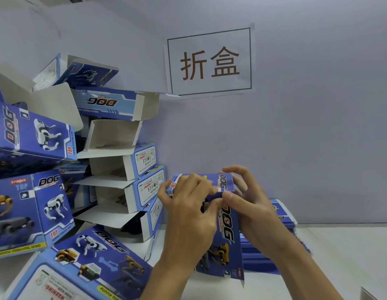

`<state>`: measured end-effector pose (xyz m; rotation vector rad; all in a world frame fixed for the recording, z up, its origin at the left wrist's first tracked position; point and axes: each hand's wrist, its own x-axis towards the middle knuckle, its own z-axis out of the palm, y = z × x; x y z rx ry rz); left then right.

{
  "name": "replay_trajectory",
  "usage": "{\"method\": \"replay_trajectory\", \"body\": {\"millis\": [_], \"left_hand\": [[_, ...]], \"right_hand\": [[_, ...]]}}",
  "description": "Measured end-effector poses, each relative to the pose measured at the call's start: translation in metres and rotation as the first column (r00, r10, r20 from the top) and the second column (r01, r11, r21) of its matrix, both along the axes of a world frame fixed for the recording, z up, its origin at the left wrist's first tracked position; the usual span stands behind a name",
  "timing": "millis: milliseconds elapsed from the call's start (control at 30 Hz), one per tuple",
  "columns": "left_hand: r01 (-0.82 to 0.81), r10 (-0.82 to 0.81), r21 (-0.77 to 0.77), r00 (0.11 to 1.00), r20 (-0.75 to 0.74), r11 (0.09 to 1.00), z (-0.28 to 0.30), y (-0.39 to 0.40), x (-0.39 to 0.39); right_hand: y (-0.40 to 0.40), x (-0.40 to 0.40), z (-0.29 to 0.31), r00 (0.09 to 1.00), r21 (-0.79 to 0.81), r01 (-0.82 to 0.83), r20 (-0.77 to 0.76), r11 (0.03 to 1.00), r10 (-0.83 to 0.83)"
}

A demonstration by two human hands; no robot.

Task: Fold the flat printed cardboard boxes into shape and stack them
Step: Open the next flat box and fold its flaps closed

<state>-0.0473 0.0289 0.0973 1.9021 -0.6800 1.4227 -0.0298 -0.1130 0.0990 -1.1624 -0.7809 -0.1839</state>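
Note:
I hold a blue printed "DOG" cardboard box point(228, 239) upright above the white table. My left hand point(190, 215) grips its left side, fingers curled over the top flap. On the box's right side my right hand point(251, 202) has its thumb pressed on the flap's fold and its fingers curled behind the top. To the left rises an uneven stack of folded boxes point(114, 169), several with open flaps. A pile of flat boxes point(274, 252) lies on the table behind my right forearm.
A lavender wall with a paper sign point(210, 61) stands close behind. More folded boxes point(30, 213) crowd the left side and one lies at the front left point(86, 267). The white table point(350, 252) stretches to the right. A grey object edge point(368, 294) shows at bottom right.

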Motion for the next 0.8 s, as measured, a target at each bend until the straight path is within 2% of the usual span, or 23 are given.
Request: {"method": "replay_trajectory", "body": {"millis": [200,333,533,733,800], "left_hand": [[0.013,-0.012,0.021,0.999,-0.032,1.000,0.003,0.008,0.003],[0.006,-0.009,-0.057,0.998,-0.057,0.998,0.007,0.026,0.006],[0.169,-0.197,-0.178,0.967,-0.158,0.970,0.006,0.036,0.010],[0.134,-0.171,-0.191,0.966,-0.192,0.972,0.007,0.041,0.015],[0.176,-0.233,-0.230,0.939,-0.252,0.957,0.007,0.041,0.015]], "right_hand": [[0.002,0.000,0.001,0.997,0.070,0.056,-0.057,0.996,-0.052],[-0.009,-0.001,0.003,0.987,0.126,0.131,-0.114,0.983,-0.117],[-0.006,0.000,0.001,0.986,0.161,0.135,-0.122,0.978,-0.116],[0.001,-0.001,0.001,0.986,0.146,0.144,-0.111,0.979,-0.128],[0.000,-0.002,0.001,0.984,0.146,0.152,-0.112,0.978,-0.136]]}}
